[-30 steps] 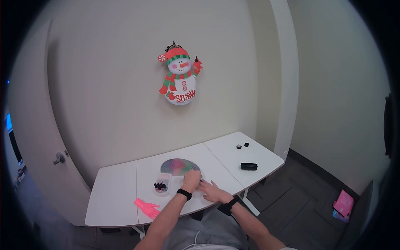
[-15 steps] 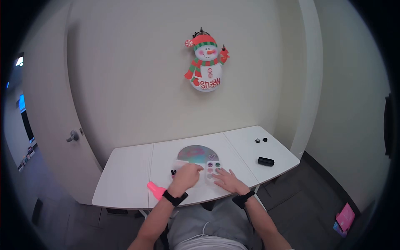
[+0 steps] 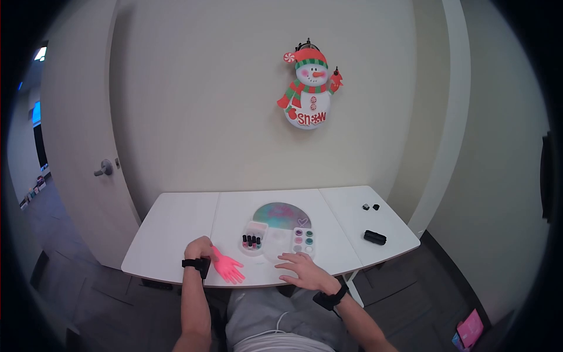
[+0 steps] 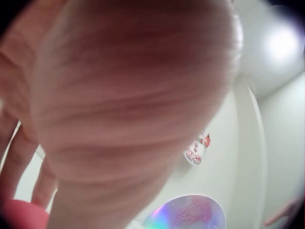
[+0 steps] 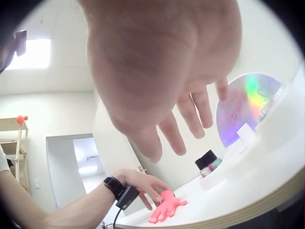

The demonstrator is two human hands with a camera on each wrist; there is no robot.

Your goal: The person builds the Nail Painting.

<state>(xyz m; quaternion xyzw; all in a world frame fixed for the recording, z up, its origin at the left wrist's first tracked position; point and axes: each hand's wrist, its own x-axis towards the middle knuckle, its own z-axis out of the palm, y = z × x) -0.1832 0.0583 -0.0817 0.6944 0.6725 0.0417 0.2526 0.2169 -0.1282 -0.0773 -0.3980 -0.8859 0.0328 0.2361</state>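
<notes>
A pink model hand (image 3: 227,266) lies palm up or down, I cannot tell which, near the table's front edge. At its wrist end is my left hand (image 3: 200,247); in the right wrist view the left hand (image 5: 145,185) reaches over the pink hand (image 5: 167,206) with fingers extended, touching or very near it. My right hand (image 3: 305,273) hovers over the front edge, fingers spread and holding nothing. Beyond it lies a tray of small round pots (image 3: 298,240). Dark-capped bottles (image 3: 251,241) stand in a clear container (image 3: 258,227), left of the tray.
An iridescent half-round mat (image 3: 280,215) lies behind the containers on the white table (image 3: 176,226). Toward the right are a black case (image 3: 375,237) and two small dark items (image 3: 370,206). A snowman decoration (image 3: 311,88) hangs on the wall.
My left hand has moved left from the middle of the table to the pink hand. The right hand has come back from the pot tray toward the front edge. The head view has shifted.
</notes>
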